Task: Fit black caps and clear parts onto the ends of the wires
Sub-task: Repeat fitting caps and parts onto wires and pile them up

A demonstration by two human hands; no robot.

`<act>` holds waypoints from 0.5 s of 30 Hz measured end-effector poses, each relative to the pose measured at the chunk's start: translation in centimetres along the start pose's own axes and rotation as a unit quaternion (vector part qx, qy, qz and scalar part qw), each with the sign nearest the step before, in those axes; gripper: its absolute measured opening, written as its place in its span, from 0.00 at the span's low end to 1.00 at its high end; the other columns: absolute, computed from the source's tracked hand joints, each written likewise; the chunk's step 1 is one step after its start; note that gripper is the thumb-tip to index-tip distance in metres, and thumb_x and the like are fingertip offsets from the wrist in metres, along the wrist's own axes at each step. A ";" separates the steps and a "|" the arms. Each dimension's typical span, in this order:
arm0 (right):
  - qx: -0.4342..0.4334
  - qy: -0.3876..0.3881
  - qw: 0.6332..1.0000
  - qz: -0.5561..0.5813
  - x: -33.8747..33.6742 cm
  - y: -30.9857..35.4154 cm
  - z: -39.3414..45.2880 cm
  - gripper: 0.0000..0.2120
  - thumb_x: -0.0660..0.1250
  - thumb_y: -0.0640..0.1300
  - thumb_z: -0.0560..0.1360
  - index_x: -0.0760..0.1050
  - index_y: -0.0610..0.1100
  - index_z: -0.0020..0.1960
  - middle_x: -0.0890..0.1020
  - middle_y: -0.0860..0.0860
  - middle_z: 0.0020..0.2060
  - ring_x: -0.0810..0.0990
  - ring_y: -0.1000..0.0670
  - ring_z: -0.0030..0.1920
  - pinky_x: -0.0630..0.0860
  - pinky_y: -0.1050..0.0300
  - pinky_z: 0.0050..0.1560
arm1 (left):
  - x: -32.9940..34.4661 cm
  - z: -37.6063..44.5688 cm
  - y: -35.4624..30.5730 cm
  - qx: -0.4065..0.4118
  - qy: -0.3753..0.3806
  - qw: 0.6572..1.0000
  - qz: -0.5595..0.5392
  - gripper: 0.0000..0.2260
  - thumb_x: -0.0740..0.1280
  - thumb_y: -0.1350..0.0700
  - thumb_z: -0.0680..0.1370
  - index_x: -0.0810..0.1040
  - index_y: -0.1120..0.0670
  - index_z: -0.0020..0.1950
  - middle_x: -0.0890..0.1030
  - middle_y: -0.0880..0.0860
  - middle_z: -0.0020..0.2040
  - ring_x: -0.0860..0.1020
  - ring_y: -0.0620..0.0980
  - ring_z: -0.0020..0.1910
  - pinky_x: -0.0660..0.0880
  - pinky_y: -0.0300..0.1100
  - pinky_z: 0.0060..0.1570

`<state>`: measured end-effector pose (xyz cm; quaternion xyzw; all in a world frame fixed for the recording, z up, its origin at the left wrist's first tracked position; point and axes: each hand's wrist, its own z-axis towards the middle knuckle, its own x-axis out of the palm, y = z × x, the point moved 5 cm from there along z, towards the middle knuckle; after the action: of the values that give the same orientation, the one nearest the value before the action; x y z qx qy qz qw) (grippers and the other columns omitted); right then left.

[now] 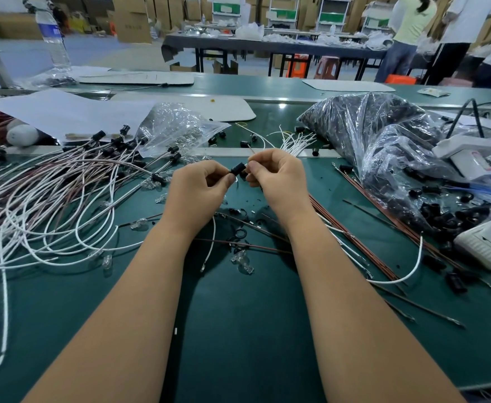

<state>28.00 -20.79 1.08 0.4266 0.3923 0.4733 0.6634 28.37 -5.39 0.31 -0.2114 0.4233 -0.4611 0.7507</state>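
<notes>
- Stretching under both forearms and out past the hands, a dark green work mat [238, 330] covers the bench.
- Well to the right of the right hand, a big clear bag of black caps [384, 135] slumps on the mat, with loose caps spilled at its near side.
- To the left of the left hand lies a wide tangle of white and brownish wires [49, 205]; many of their far ends already carry black caps, and some show clear parts.
- Beyond the left hand, up and left of it, sits a smaller clear bag of clear parts [177, 126].
- Just right of the right wrist, a bundle of straight brown wires [355, 237] runs diagonally toward the near right.
- Beyond the right hand, a fan of short white wires [296, 139] lies on the mat.
- The left hand [197, 190] has its fingers curled, thumb and fingertips pinching one side of a black cap [237, 169].
- The right hand [279, 178] is curled too, pinching at the cap's other side; whether it grips the cap itself or something at its end I cannot tell.
- The black cap is held between the two hands, raised off the mat, at the centre of the view.
- Below the hands, between the wrists, a clear part [240, 261] and a black ring [240, 233] lie loose on the mat.
</notes>
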 end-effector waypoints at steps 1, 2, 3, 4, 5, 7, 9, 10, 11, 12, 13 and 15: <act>0.002 0.003 1.000 0.005 0.1 0.0 0.0 0.09 0.67 0.32 0.76 0.76 0.44 0.41 0.81 0.47 0.35 0.80 0.58 0.31 0.78 0.64 0.37 | 0.0 0.0 -0.1 0.003 0.000 1.000 -0.003 0.02 0.71 0.58 0.75 0.82 0.53 0.43 0.81 0.47 0.33 0.78 0.44 0.33 0.76 0.40 0.37; 0.004 0.005 1.000 0.010 0.2 -0.1 0.0 0.08 0.67 0.32 0.76 0.77 0.43 0.42 0.81 0.47 0.35 0.80 0.57 0.31 0.78 0.63 0.37 | 0.0 0.0 -0.1 0.004 0.000 1.000 -0.007 0.02 0.71 0.59 0.75 0.82 0.53 0.43 0.81 0.47 0.33 0.78 0.45 0.33 0.76 0.40 0.36; 0.003 0.005 1.000 0.014 0.2 -0.1 0.0 0.07 0.66 0.32 0.76 0.77 0.42 0.42 0.81 0.47 0.34 0.79 0.57 0.30 0.79 0.63 0.36 | 0.0 0.0 -0.2 0.003 -0.002 1.000 -0.013 0.03 0.71 0.59 0.75 0.82 0.53 0.42 0.81 0.48 0.33 0.78 0.47 0.33 0.76 0.41 0.37; 0.000 0.004 1.000 0.014 0.2 0.0 -0.1 0.07 0.67 0.32 0.76 0.78 0.42 0.42 0.81 0.47 0.34 0.80 0.58 0.30 0.79 0.64 0.36 | 0.0 0.0 -0.2 0.002 -0.004 1.000 -0.020 0.03 0.71 0.59 0.75 0.82 0.53 0.42 0.81 0.49 0.34 0.78 0.48 0.34 0.76 0.42 0.37; -0.006 0.001 1.000 0.009 0.2 0.1 -0.1 0.08 0.67 0.32 0.76 0.78 0.42 0.42 0.81 0.47 0.34 0.80 0.58 0.31 0.79 0.64 0.37 | -0.1 0.0 -0.2 0.001 -0.007 1.000 -0.024 0.03 0.71 0.59 0.75 0.82 0.53 0.42 0.82 0.50 0.34 0.78 0.48 0.34 0.75 0.41 0.37; -0.024 -0.004 1.000 -0.009 0.2 0.2 -0.2 0.10 0.67 0.32 0.75 0.79 0.45 0.42 0.82 0.48 0.34 0.81 0.57 0.32 0.80 0.62 0.39 | -0.1 0.0 -0.2 -0.005 -0.011 1.000 -0.024 0.03 0.71 0.58 0.75 0.82 0.53 0.42 0.81 0.49 0.34 0.78 0.45 0.33 0.75 0.38 0.35; -0.036 -0.004 0.999 -0.027 0.3 0.3 -0.2 0.11 0.66 0.32 0.75 0.80 0.46 0.42 0.83 0.48 0.35 0.82 0.55 0.34 0.82 0.56 0.42 | -0.2 0.0 -0.1 -0.017 -0.014 1.000 -0.022 0.04 0.71 0.57 0.75 0.82 0.54 0.41 0.81 0.49 0.33 0.76 0.42 0.31 0.73 0.35 0.33; -0.038 -0.003 0.999 -0.035 0.5 0.3 -0.3 0.10 0.66 0.32 0.75 0.81 0.45 0.43 0.84 0.47 0.36 0.83 0.53 0.35 0.82 0.53 0.44 | -0.2 0.0 -0.1 -0.025 -0.015 0.999 -0.025 0.04 0.71 0.57 0.75 0.82 0.54 0.41 0.81 0.49 0.33 0.75 0.42 0.31 0.73 0.35 0.33; -0.038 -0.003 0.998 -0.042 0.7 0.2 -0.3 0.08 0.67 0.32 0.74 0.82 0.43 0.44 0.84 0.46 0.37 0.83 0.51 0.37 0.82 0.49 0.46 | -0.3 0.0 -0.1 -0.034 -0.016 0.999 -0.030 0.04 0.71 0.57 0.75 0.82 0.55 0.41 0.81 0.50 0.32 0.75 0.43 0.30 0.73 0.37 0.33; -0.039 -0.003 0.998 -0.046 0.9 0.2 -0.3 0.06 0.68 0.33 0.74 0.83 0.40 0.46 0.84 0.46 0.38 0.84 0.49 0.39 0.82 0.48 0.48 | -0.3 0.1 -0.1 -0.042 -0.018 0.998 -0.038 0.04 0.71 0.57 0.76 0.82 0.55 0.41 0.81 0.51 0.32 0.75 0.44 0.30 0.73 0.37 0.34; -0.041 -0.004 0.998 -0.051 1.0 0.1 -0.4 0.05 0.70 0.34 0.73 0.83 0.39 0.48 0.84 0.46 0.38 0.83 0.48 0.39 0.81 0.47 0.49 | -0.4 0.1 -0.1 -0.049 -0.019 0.998 -0.046 0.04 0.70 0.58 0.76 0.82 0.55 0.42 0.80 0.51 0.32 0.75 0.44 0.30 0.73 0.37 0.34; -0.049 -0.007 0.997 -0.061 1.0 0.2 -0.4 0.05 0.72 0.36 0.73 0.83 0.39 0.48 0.84 0.48 0.37 0.83 0.50 0.38 0.81 0.47 0.49 | -0.4 0.1 -0.3 -0.052 -0.008 0.997 -0.058 0.03 0.70 0.60 0.76 0.82 0.57 0.42 0.79 0.51 0.31 0.73 0.43 0.29 0.71 0.36 0.32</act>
<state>27.84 -19.67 1.01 0.3720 0.3898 0.4474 0.7138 28.25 -5.20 0.78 -0.2777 0.4278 -0.4799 0.7138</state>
